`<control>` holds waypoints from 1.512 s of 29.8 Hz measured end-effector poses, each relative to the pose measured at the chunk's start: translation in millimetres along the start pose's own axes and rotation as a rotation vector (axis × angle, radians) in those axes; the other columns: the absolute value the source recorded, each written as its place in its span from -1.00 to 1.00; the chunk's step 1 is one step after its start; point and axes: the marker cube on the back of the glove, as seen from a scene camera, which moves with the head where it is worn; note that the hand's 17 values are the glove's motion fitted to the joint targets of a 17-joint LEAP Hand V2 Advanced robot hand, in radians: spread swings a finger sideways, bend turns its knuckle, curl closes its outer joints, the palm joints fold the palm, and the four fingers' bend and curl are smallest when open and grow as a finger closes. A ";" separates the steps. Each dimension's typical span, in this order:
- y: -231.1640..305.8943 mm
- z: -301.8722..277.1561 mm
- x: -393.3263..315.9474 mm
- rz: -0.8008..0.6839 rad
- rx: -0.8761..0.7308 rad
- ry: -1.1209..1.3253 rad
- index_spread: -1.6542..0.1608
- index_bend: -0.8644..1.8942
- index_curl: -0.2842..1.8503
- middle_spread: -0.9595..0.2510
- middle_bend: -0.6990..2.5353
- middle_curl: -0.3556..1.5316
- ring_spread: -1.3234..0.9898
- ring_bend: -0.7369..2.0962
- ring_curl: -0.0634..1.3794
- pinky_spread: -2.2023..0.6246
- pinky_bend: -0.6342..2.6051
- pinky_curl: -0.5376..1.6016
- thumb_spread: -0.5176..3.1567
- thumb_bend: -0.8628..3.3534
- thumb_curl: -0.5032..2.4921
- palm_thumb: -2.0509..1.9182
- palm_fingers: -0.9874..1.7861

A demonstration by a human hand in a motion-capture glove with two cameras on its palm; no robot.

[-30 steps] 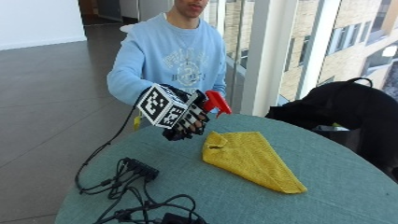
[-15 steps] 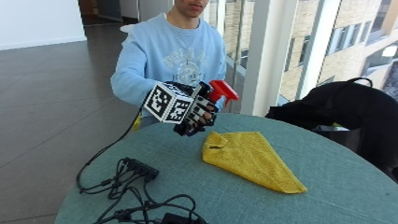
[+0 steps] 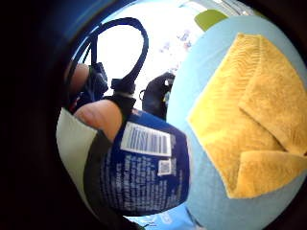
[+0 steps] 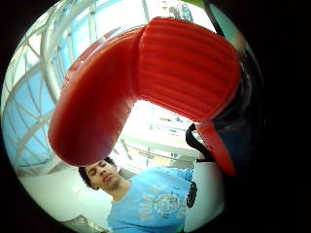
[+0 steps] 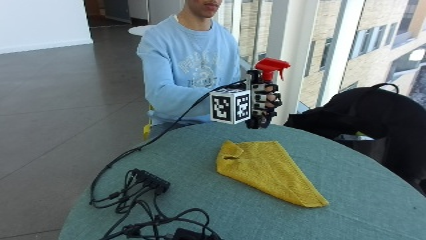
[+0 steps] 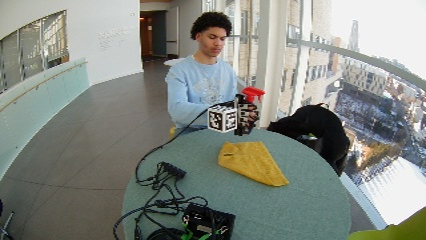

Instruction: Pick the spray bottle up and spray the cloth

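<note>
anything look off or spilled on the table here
Nothing stands out. The yellow cloth lies folded and dry-looking on the table, and the right hand holds the spray bottle upright above it.

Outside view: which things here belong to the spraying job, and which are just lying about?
Part of the job:
- spray bottle with red trigger head, gripped upright by the gloved right hand above the table
- yellow cloth, folded, lying on the round table

Just lying about:
- black cables at the table's near edge
- black bag beside the table
</note>
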 end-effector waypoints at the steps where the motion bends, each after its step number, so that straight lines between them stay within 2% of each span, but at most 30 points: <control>1: -4.8 9.5 0.4 -0.020 -0.003 -0.009 0.57 -0.27 -0.30 0.42 -0.41 -0.06 0.10 -0.23 -0.32 0.72 -0.49 -0.16 -0.44 -0.60 -0.16 0.57 0.48; 9: -34.9 88.1 14.5 -0.155 -0.034 0.009 0.56 -0.27 -0.31 0.41 -0.41 -0.06 0.10 -0.23 -0.32 0.72 -0.49 -0.16 -0.43 -0.60 -0.16 0.56 0.48; 17: -54.5 127.6 39.9 -0.198 -0.073 0.066 0.55 -0.28 -0.32 0.40 -0.42 -0.06 0.09 -0.23 -0.32 0.71 -0.49 -0.16 -0.42 -0.61 -0.17 0.56 0.47; 45: -57.3 146.7 71.8 -0.176 -0.086 0.062 0.55 -0.29 -0.37 0.41 -0.39 -0.07 0.08 -0.20 -0.33 0.70 -0.49 -0.18 -0.27 -0.61 -0.23 0.48 0.49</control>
